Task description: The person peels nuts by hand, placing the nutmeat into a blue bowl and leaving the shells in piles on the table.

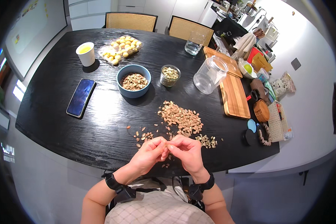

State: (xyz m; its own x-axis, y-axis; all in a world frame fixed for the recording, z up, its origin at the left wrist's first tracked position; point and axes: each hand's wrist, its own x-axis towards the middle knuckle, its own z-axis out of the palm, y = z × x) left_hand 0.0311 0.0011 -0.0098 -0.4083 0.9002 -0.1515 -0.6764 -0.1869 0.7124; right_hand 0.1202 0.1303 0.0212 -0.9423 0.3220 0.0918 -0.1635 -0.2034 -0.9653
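Both hands meet over the near part of the black desk (52, 87), fingers curled in and fingertips touching: the left hand (149, 152) and the right hand (187, 151) are each closed to a narrow pinch, thumb against forefinger, on what seems to be a small brown piece (167, 145), mostly hidden by the fingertips, so its exact kind cannot be told. Just beyond the fingers spreads a heap of brown nuts (181, 118), its near end running toward the right hand. A smaller patch of greenish kernels (206, 141) lies just right of that hand, and loose brown bits (143, 136) are scattered just beyond the left hand. Farther off, a blue bowl (134, 93) holds brown pieces that look like shells, and to its right a small clear cup (169, 83) contains pale green kernels. A dark-screened phone (81, 98) lies left of the bowl. Behind these stand a white cup (87, 56) and a batch of round yellow pieces (121, 47) in clear packaging. Toward the right are a water glass (193, 45), a large clear jar (209, 76) and a wooden board (236, 98). Each wrist wears a black strap (111, 181).
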